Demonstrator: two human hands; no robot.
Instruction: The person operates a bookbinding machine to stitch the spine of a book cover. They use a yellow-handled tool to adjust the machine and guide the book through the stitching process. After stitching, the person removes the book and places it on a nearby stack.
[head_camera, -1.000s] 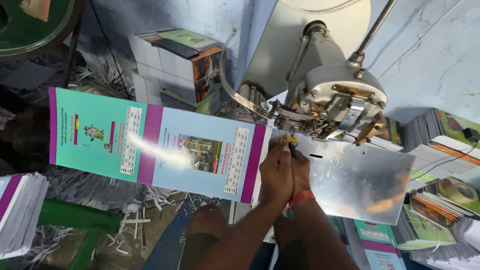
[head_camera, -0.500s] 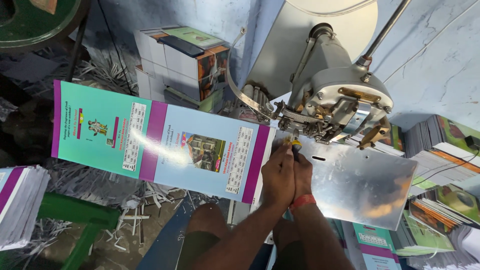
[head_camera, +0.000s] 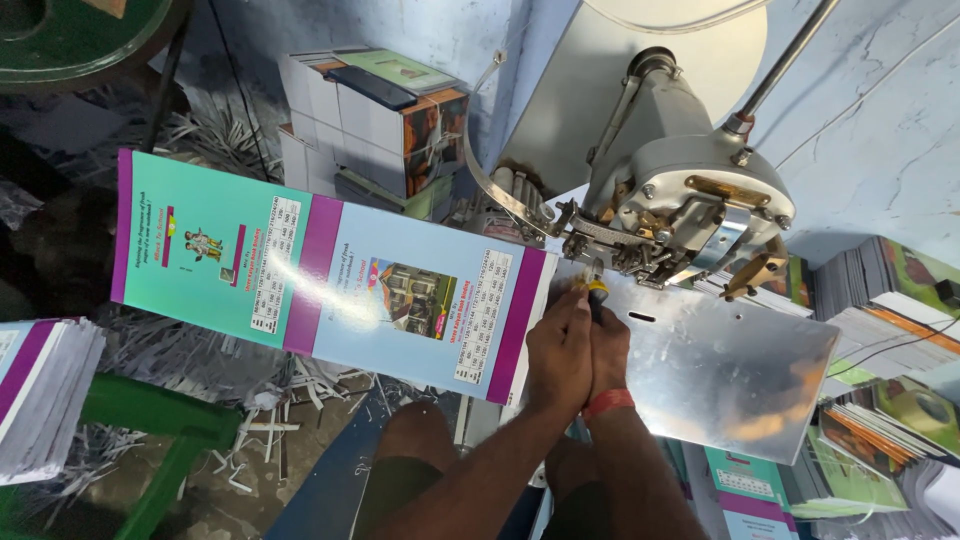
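My left hand (head_camera: 556, 352) and my right hand (head_camera: 609, 345), which has a red band at the wrist, are pressed together on the shiny metal table (head_camera: 730, 370) of a grey stitching machine (head_camera: 690, 200). Both are closed around a small tool with a yellow and black end (head_camera: 593, 290), which points up at the underside of the machine's head. A long printed cover sheet (head_camera: 320, 270) in teal, light blue and purple lies to the left, its right edge under my left hand.
A block of bundled printed booklets (head_camera: 375, 115) stands behind the sheet. More stacks lie at the right (head_camera: 880, 330) and at the far left (head_camera: 45, 390). Paper trimmings (head_camera: 300, 400) litter the floor around a green frame (head_camera: 160, 430). My knees are below.
Both hands stay clasped at the same spot under the machine head. The sheet has not shifted; only the view has moved slightly.
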